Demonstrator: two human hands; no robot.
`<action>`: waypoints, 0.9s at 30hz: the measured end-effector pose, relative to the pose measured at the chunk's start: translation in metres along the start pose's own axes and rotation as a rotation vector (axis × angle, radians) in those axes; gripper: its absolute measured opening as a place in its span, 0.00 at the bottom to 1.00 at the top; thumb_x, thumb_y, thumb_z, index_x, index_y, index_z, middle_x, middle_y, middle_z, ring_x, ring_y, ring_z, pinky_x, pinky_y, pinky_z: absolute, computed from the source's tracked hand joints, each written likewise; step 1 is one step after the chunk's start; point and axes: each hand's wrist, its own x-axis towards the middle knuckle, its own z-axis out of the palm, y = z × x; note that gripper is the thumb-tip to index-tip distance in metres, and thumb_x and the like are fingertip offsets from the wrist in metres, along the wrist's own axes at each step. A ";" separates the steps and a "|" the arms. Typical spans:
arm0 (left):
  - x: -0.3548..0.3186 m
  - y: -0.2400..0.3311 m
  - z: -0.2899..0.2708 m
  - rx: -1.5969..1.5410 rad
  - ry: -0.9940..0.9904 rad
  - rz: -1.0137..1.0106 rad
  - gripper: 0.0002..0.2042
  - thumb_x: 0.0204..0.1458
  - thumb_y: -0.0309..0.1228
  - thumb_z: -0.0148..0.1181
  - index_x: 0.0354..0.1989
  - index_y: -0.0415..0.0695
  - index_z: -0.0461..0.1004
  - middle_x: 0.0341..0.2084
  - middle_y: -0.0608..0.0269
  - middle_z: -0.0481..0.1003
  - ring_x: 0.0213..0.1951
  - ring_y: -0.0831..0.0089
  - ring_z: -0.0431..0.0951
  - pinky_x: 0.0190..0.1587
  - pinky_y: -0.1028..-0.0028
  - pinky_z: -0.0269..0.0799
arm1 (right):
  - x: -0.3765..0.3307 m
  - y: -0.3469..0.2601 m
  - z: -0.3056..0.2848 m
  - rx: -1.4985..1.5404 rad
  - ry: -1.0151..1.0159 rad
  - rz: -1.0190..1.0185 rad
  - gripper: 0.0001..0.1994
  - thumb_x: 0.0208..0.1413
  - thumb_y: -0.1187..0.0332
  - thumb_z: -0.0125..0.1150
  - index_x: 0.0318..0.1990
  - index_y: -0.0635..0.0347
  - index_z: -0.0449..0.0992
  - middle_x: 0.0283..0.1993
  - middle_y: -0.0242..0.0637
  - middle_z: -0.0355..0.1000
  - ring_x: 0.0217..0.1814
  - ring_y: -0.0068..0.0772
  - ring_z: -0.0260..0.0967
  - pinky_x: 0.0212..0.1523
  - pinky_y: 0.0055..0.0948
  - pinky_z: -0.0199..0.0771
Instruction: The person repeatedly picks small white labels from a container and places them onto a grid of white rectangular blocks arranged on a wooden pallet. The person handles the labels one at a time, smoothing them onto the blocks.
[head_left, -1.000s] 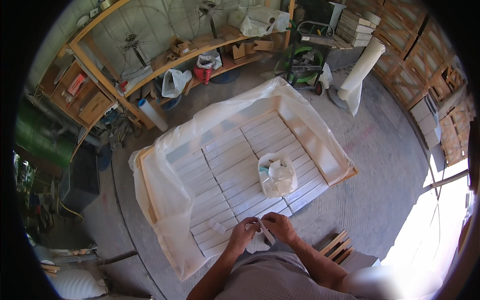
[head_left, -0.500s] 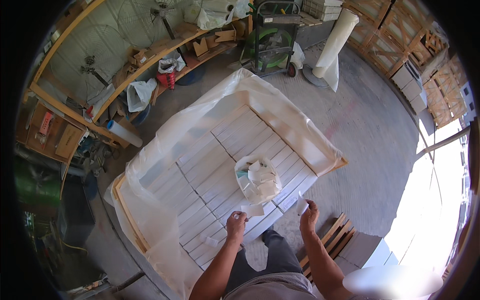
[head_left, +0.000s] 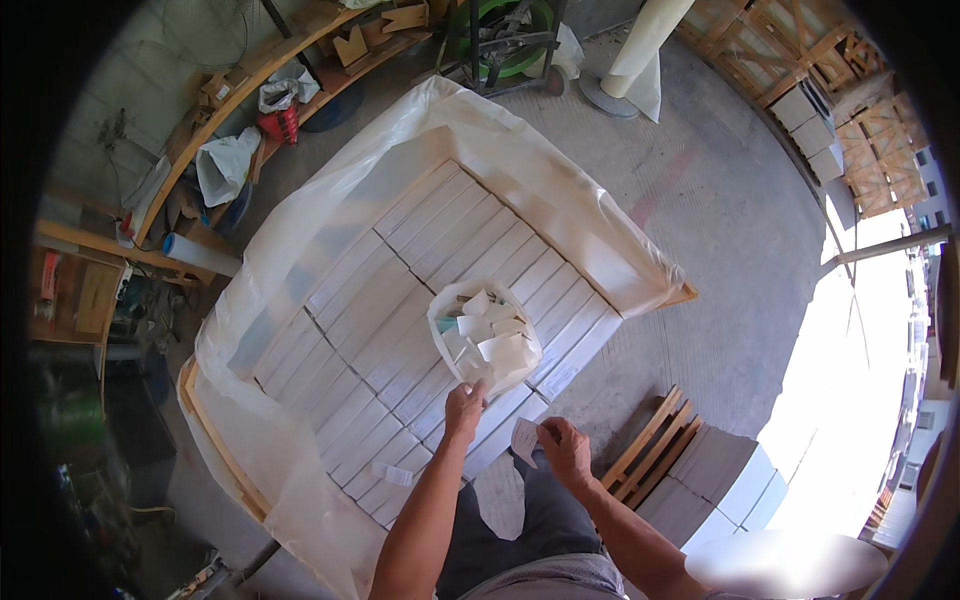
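Observation:
A white plastic tub (head_left: pixel 437 345) full of loose paper pieces (head_left: pixel 505 347) stands on rows of white boxes (head_left: pixel 375 295). At the tub's near rim, my left hand (head_left: pixel 464 410) is closed in a pinch on a pale paper slip (head_left: pixel 479 371), which lies over the papers inside. My right hand (head_left: pixel 567 450) pinches a small white paper slip with faint print (head_left: pixel 525 440), held apart from the tub, above my legs. Another white slip (head_left: pixel 392 474) rests on the boxes to the left of my left forearm.
Plastic film (head_left: pixel 300 215) drapes around the stack's far and left sides over a wooden frame. Wooden slats (head_left: pixel 655 450) and grey boxes (head_left: pixel 712 470) stand at my right. Farther off are a film roll on a stand (head_left: pixel 640 50) and a cluttered shelf (head_left: pixel 235 115).
My left hand has moved forward to the tub's rim with its paper. My right hand has come inward, to the left, still holding its slip. The whole view has shifted as my head moved.

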 end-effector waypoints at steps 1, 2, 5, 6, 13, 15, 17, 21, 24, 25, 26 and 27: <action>-0.018 0.001 -0.010 0.019 -0.031 -0.042 0.23 0.49 0.49 0.62 0.29 0.36 0.76 0.19 0.60 0.74 0.20 0.73 0.69 0.26 0.70 0.64 | -0.001 -0.005 0.010 -0.067 -0.012 -0.083 0.10 0.55 0.64 0.60 0.37 0.62 0.77 0.34 0.44 0.77 0.33 0.42 0.77 0.36 0.33 0.76; -0.037 0.004 -0.017 0.041 -0.074 -0.084 0.23 0.48 0.50 0.63 0.28 0.36 0.76 0.19 0.61 0.74 0.20 0.73 0.69 0.26 0.71 0.63 | -0.001 -0.015 0.017 -0.111 -0.034 -0.102 0.09 0.55 0.65 0.60 0.36 0.62 0.76 0.35 0.45 0.77 0.35 0.47 0.77 0.37 0.36 0.77; -0.071 -0.016 -0.042 0.050 -0.139 -0.115 0.23 0.48 0.50 0.65 0.27 0.37 0.75 0.19 0.63 0.73 0.21 0.77 0.67 0.25 0.73 0.61 | 0.002 -0.033 0.041 -0.130 -0.070 -0.185 0.09 0.55 0.66 0.60 0.36 0.63 0.76 0.34 0.45 0.77 0.34 0.46 0.77 0.36 0.37 0.76; -0.074 -0.031 -0.050 -0.085 -0.165 -0.125 0.19 0.48 0.45 0.65 0.26 0.37 0.75 0.18 0.64 0.73 0.21 0.79 0.67 0.24 0.74 0.60 | 0.003 -0.041 0.048 -0.127 -0.082 -0.186 0.09 0.54 0.67 0.61 0.36 0.63 0.76 0.34 0.45 0.77 0.34 0.46 0.77 0.36 0.37 0.76; -0.072 -0.080 -0.100 -0.117 0.008 -0.186 0.11 0.47 0.37 0.62 0.28 0.40 0.77 0.18 0.66 0.74 0.21 0.79 0.67 0.24 0.73 0.61 | 0.014 -0.054 0.121 -0.007 -0.155 -0.076 0.09 0.55 0.67 0.60 0.36 0.66 0.76 0.30 0.44 0.77 0.29 0.37 0.77 0.34 0.31 0.75; -0.061 -0.088 -0.116 -0.221 0.076 -0.200 0.12 0.47 0.37 0.61 0.29 0.39 0.77 0.19 0.65 0.74 0.21 0.78 0.67 0.25 0.73 0.61 | 0.019 -0.057 0.145 0.075 -0.177 0.012 0.10 0.56 0.67 0.59 0.37 0.67 0.76 0.29 0.42 0.77 0.28 0.31 0.76 0.32 0.28 0.74; -0.045 -0.095 -0.131 -0.297 0.133 -0.190 0.12 0.47 0.37 0.61 0.30 0.39 0.78 0.20 0.65 0.75 0.21 0.78 0.68 0.26 0.73 0.62 | 0.029 -0.060 0.170 0.152 -0.220 0.109 0.11 0.55 0.66 0.60 0.36 0.68 0.77 0.28 0.39 0.78 0.27 0.25 0.75 0.31 0.26 0.73; -0.004 -0.094 -0.167 -0.427 0.234 -0.115 0.12 0.47 0.35 0.61 0.30 0.36 0.77 0.22 0.63 0.75 0.23 0.77 0.70 0.27 0.74 0.63 | 0.059 -0.051 0.232 0.186 -0.266 0.188 0.12 0.52 0.66 0.62 0.36 0.69 0.77 0.26 0.38 0.77 0.26 0.26 0.75 0.29 0.25 0.72; 0.047 -0.104 -0.196 -0.312 0.264 -0.037 0.13 0.46 0.36 0.61 0.29 0.35 0.76 0.20 0.63 0.75 0.23 0.76 0.71 0.28 0.73 0.64 | 0.090 -0.051 0.282 0.098 -0.247 0.117 0.13 0.51 0.64 0.62 0.35 0.68 0.77 0.26 0.38 0.77 0.25 0.27 0.74 0.30 0.27 0.72; 0.063 -0.101 -0.207 -0.257 0.267 -0.031 0.13 0.46 0.36 0.61 0.29 0.36 0.76 0.19 0.63 0.75 0.23 0.76 0.71 0.29 0.74 0.65 | 0.101 -0.047 0.300 0.065 -0.233 0.094 0.13 0.50 0.63 0.62 0.35 0.67 0.78 0.26 0.38 0.77 0.25 0.28 0.74 0.31 0.27 0.72; 0.081 -0.103 -0.214 -0.208 0.284 -0.001 0.14 0.46 0.37 0.60 0.29 0.36 0.76 0.19 0.62 0.74 0.23 0.75 0.72 0.29 0.72 0.65 | 0.114 -0.037 0.320 -0.005 -0.181 0.022 0.14 0.50 0.63 0.62 0.35 0.67 0.78 0.26 0.39 0.77 0.26 0.29 0.74 0.33 0.28 0.73; 0.099 -0.105 -0.222 -0.159 0.299 0.029 0.15 0.46 0.38 0.59 0.29 0.36 0.76 0.18 0.61 0.74 0.23 0.74 0.72 0.29 0.71 0.66 | 0.128 -0.027 0.340 -0.075 -0.129 -0.049 0.14 0.49 0.62 0.62 0.35 0.66 0.78 0.26 0.39 0.77 0.26 0.30 0.74 0.34 0.29 0.73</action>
